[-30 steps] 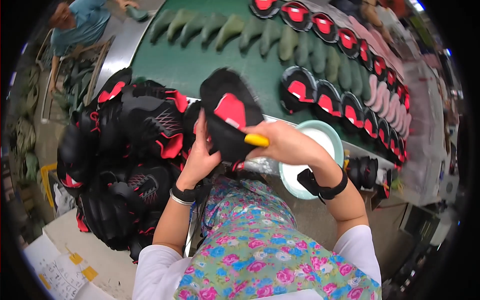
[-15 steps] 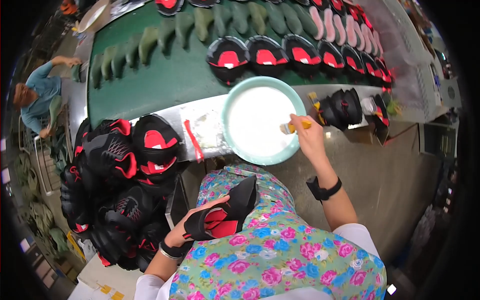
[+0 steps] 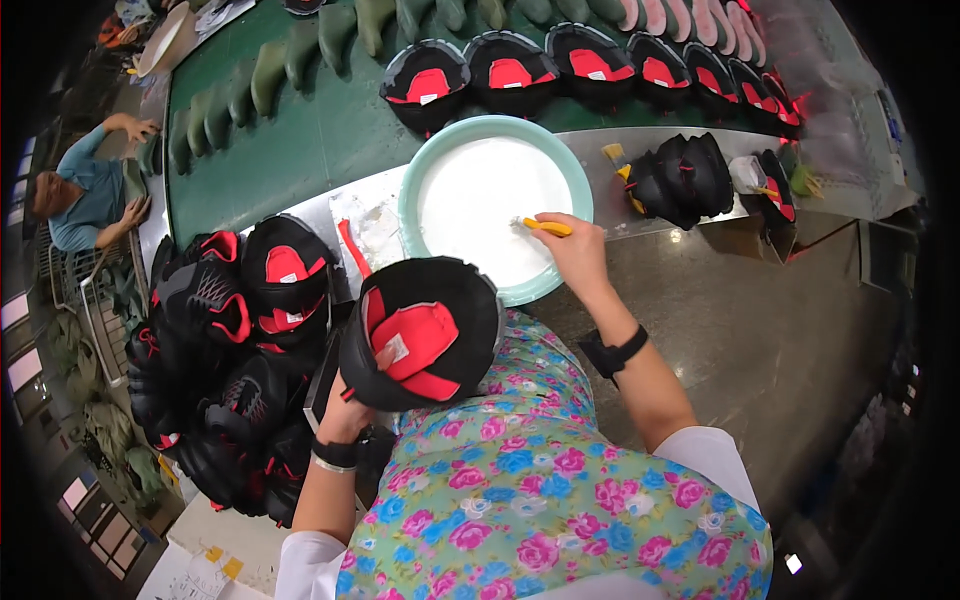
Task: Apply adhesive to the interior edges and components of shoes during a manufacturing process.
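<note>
My left hand (image 3: 342, 412) grips a black shoe upper (image 3: 425, 335) with red lining. The upper is tilted, its open underside facing up above my flowered apron (image 3: 540, 470). Part of the fingers is hidden by the upper. My right hand (image 3: 578, 252) is closed on the yellow handle of a small brush (image 3: 550, 228). The brush's bristle end is at the white liquid (image 3: 480, 200) in a pale green basin (image 3: 410, 190). The upper's far edge overlaps the basin's near rim from this viewpoint; whether they touch, I cannot tell.
A heap of black-and-red shoe uppers (image 3: 225, 390) lies at my left. Rows of uppers (image 3: 425, 75), green shoe-shaped pieces (image 3: 268, 75) and pink insoles (image 3: 680, 20) cover the green table (image 3: 330, 140). Another brush (image 3: 615, 158) rests beside stacked uppers (image 3: 690, 180). A co-worker (image 3: 85, 190) is far left.
My left hand has raised the shoe upper and turned its open underside upward. My right hand still holds the brush, now with its handle lying flatter over the basin. The whole view has shifted slightly.
</note>
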The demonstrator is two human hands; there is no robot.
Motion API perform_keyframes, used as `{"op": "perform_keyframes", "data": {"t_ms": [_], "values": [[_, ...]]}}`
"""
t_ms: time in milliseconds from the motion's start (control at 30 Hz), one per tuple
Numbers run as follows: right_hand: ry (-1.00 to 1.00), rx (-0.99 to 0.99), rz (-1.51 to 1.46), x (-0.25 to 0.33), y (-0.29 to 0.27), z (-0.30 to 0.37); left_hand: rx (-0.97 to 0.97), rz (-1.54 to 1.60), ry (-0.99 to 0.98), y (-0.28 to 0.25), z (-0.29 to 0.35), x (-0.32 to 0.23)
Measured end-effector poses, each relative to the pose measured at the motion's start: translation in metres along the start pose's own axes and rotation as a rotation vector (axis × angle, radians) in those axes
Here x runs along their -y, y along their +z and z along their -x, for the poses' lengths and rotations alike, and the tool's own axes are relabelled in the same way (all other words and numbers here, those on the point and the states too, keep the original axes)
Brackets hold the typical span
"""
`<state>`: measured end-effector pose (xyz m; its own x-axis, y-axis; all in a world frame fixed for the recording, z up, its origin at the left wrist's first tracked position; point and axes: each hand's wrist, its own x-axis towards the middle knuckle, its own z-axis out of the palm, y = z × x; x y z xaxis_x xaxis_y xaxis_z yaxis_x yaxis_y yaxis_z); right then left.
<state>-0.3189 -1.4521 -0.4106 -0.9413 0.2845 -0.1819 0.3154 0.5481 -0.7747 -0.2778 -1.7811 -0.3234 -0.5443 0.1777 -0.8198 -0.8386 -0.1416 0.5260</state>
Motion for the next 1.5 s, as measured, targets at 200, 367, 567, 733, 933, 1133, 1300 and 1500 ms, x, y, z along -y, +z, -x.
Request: {"op": "perform_keyframes", "data": {"t_ms": [200,367,567,733,933,1133,1300,1500], "values": [[-0.009,0.225,-0.491,0.076,-0.041,0.016,0.078,0.142,0.121,0.025,-0.012,0.0],[-0.087,0.25,-0.475,0.092,-0.038,0.013,0.212,0.14,0.17,0.035,-0.013,-0.004],[0.024,-0.01,-0.152,0.074,-0.047,0.024,0.019,-0.032,0.218,0.025,-0.014,-0.01],[0.145,0.141,-0.215,0.102,-0.051,0.043,-0.08,-0.291,0.435,0.021,-0.018,-0.018],[0.123,0.394,-0.545,0.147,-0.076,0.066,-0.119,-0.267,0.502,0.016,-0.017,-0.032],[0.036,0.458,-0.304,0.131,-0.072,0.02,-0.138,0.019,0.525,0.012,-0.016,-0.026],[-0.148,0.467,-0.148,0.123,-0.062,-0.033,0.058,0.246,0.367,-0.016,-0.016,-0.019],[-0.457,0.641,0.04,0.155,-0.022,-0.065,-0.036,0.266,0.097,-0.038,-0.019,-0.008]]}}
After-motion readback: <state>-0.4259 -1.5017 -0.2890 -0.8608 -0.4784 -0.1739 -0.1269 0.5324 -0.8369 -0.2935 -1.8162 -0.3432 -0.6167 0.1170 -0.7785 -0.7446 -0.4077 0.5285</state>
